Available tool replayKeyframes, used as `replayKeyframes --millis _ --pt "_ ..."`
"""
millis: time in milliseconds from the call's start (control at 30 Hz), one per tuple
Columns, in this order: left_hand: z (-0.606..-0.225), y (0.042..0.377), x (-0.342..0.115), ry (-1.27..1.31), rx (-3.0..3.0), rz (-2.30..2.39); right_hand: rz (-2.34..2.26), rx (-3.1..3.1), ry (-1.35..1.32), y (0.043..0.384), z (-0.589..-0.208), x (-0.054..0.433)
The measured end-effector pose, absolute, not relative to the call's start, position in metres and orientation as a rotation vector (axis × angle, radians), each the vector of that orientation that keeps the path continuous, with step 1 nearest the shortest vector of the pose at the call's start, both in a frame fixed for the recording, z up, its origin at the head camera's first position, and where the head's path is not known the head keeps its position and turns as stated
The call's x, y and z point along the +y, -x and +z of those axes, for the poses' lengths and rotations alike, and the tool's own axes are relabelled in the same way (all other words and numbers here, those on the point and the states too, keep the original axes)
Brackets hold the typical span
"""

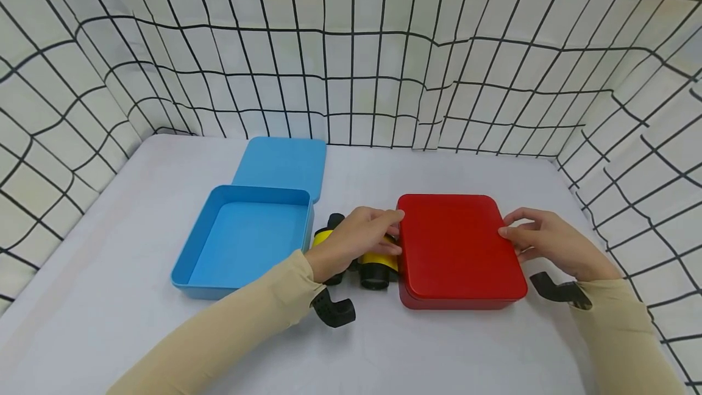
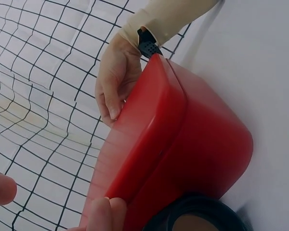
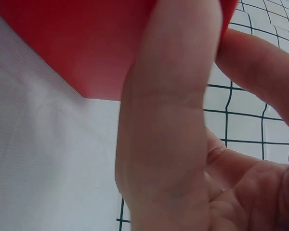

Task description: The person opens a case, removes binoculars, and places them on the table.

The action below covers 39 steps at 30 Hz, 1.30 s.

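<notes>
A red lidded box (image 1: 457, 249) lies flat on the white table with its lid on. My left hand (image 1: 351, 245) reaches over yellow and black binoculars (image 1: 375, 273) and touches the box's left edge. In the left wrist view, its fingertips (image 2: 106, 214) meet the lid edge, while another fingertip stands apart from the box. On the opposite side, my right hand (image 1: 554, 242) touches the right edge with thumb and fingers bent. Close up in the right wrist view, a finger (image 3: 168, 106) lies against the red side wall. The left hand partly hides the binoculars.
A blue box (image 1: 247, 242) stands open and empty at the left, its blue lid (image 1: 282, 163) behind it. Black wire mesh (image 1: 351, 78) surrounds the table at the back and sides. Black straps (image 1: 334, 313) sit at both wrists.
</notes>
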State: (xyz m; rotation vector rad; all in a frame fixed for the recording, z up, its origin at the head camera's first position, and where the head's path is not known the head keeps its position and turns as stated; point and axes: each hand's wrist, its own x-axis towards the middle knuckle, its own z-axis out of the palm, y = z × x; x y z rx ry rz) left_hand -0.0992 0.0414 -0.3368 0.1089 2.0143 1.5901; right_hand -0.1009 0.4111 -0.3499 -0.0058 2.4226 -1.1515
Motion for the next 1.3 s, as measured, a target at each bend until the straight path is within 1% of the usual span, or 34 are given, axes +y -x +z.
replayKeyframes --millis 633,900,1300 --pt "-0.336 0.097 0.04 -0.073 1.981 1.636 -1.228 2.371 -0.014 0.104 -0.353 0.416" --pt "-0.342 0.098 0.041 -0.072 1.933 1.669 -1.261 2.337 -0.02 0.104 -0.353 0.416" --pt "-0.348 0.1 0.046 -0.157 1.988 1.617 -1.257 2.331 -0.015 0.104 -0.352 0.416"
